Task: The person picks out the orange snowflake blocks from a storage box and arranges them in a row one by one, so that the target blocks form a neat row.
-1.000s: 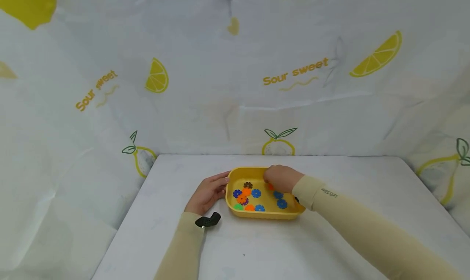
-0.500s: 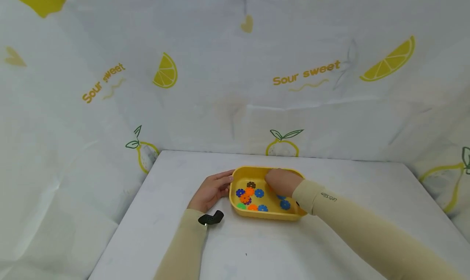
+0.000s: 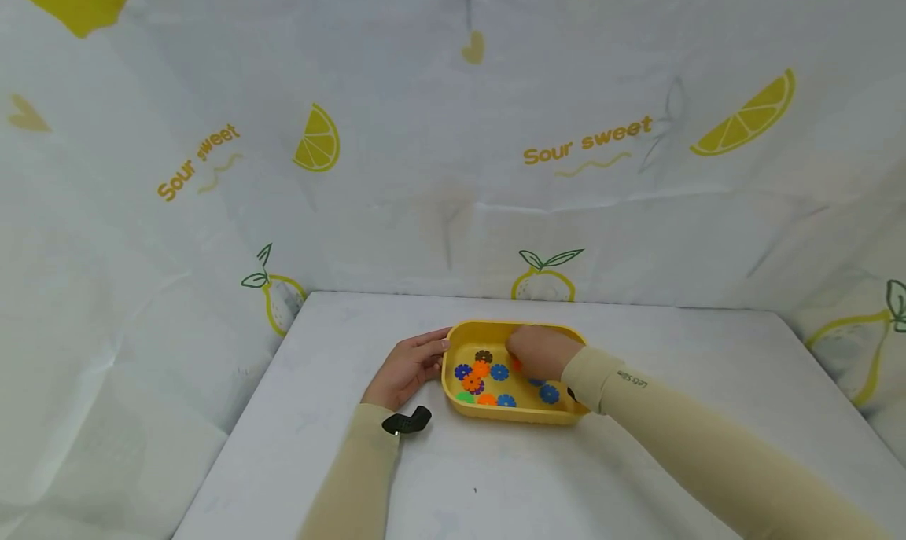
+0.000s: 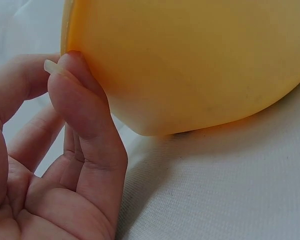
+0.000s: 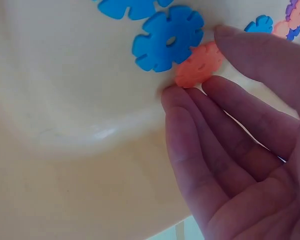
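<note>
A shallow yellow plastic basin (image 3: 506, 416) holds notched interlocking discs in blue, orange, green, brown and purple. My left hand (image 3: 405, 371) holds the basin's left rim; in the left wrist view its fingertips (image 4: 70, 75) meet the rim and outer wall. Inside the basin's right half is my right hand (image 3: 545, 351). Its fingertips (image 5: 182, 97) touch the edge of an orange disc (image 5: 200, 65), while the thumb stands slightly apart above it. A blue disc (image 5: 167, 40) adjoins the orange one. From the head, my right hand covers part of the basin's right side.
The basin stands on a white-covered table (image 3: 460, 485). Behind it hangs a white cloth (image 3: 410, 131) printed with lemons. Black straps (image 3: 406, 421) cross my sleeves at the wrists. A blue disc (image 3: 549, 394) lies near the right front of the basin.
The head view has shifted slightly. My right hand dipped lower among the discs, then shifted slightly left, so an orange disc shows beneath it again. The left hand keeps its hold on the basin.
</note>
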### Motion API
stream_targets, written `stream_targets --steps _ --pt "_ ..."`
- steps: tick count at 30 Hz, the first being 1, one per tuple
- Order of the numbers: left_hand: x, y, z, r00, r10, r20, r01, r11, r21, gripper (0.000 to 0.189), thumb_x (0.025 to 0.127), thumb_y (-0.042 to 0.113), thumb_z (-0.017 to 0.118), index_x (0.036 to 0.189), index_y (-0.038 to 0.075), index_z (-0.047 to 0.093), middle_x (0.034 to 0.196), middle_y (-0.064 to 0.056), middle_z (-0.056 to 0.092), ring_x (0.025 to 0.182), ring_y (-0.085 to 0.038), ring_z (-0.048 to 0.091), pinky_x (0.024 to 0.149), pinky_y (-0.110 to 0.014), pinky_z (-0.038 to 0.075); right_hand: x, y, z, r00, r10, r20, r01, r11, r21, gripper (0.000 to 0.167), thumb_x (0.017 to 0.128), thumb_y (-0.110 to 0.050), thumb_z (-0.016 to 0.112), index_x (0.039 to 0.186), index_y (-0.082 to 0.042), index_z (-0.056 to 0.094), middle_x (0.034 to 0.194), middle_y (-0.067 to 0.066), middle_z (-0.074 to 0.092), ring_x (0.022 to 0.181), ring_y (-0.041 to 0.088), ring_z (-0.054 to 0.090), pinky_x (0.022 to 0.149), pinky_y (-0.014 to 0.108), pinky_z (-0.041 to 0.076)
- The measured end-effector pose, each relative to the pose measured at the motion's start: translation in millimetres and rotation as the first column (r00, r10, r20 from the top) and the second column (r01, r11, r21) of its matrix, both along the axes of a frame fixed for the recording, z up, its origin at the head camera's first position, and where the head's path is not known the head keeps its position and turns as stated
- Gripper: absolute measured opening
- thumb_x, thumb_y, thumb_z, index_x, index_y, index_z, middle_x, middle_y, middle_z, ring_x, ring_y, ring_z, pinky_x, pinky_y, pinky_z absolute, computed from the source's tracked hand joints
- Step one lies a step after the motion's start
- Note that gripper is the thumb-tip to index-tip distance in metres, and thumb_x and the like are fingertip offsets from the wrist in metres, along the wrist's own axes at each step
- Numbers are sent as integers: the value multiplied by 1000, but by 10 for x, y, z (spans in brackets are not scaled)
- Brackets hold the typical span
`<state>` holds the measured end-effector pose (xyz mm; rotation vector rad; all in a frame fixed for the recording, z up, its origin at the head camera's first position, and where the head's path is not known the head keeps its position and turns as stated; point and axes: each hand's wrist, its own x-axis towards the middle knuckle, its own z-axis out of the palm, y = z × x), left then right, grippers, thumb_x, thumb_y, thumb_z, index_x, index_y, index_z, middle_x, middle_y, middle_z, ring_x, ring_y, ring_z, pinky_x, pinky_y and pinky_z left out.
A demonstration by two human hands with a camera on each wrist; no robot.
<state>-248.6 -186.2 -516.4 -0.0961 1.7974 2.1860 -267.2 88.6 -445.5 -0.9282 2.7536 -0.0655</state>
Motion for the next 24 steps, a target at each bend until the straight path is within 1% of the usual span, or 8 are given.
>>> stream_targets --steps 4,8,10,16,19,22,24 --pt "-7 2 3 1000 -3 -4 3 1000 -5 47 99 27 81 143 14 72 121 -7 76 88 -13 64 76 -24 58 -5 -11 -5 1000 3 -1 -3 1000 5 9 102 -7 72 94 -12 73 83 -2 66 73 16 56 77 32 58" --pt "-11 2 7 1000 1 7 -1 1000 -15 45 99 27 80 142 15 73 121 -7 76 88 -14 64 77 -24 59 -29 -29 -22 1000 2 6 -2 1000 13 10 103 -9 71 95 -13 73 83 -3 66 74 15 56 80 32 58" --pt "-8 5 13 1000 5 13 -5 1000 -13 44 99 27 80 141 16 73 120 -7 76 88 -14 64 77 -23 58 -40 -33 -26 1000 3 12 -3 1000 12 10 103 -8 72 94 -13 73 83 -3 66 74 16 57 81 33 59" --pt "0 17 19 1000 1 6 -1 1000 -4 44 99 25 80 141 15 73 118 -6 76 87 -13 64 77 -23 58 -76 -24 -50 999 -13 43 14 1000 -13 10 99 -7 76 92 -13 72 81 -3 65 75 18 58 83 36 60" --pt "2 16 12 1000 2 8 -2 1000 -8 45 99 26 80 141 16 73 120 -6 76 88 -13 64 77 -23 58 -96 -4 -55 998 -20 61 22 999 -32 7 97 -9 78 92 -12 74 82 -2 67 76 18 59 83 36 60" --pt "8 11 1 1000 4 9 -4 1000 -21 47 98 28 81 142 17 72 123 -7 75 91 -14 64 79 -24 59 -96 28 6 997 -28 77 32 998 -53 4 94 -10 80 96 -11 77 90 -1 71 81 19 60 86 38 60" --pt "10 1 -7 1000 6 10 -5 1000 -31 48 98 30 82 143 17 72 125 -7 75 92 -15 64 81 -24 59 -83 57 88 996 -40 85 45 997 -60 11 93 -13 83 101 -10 78 97 0 71 86 19 60 89 39 60"
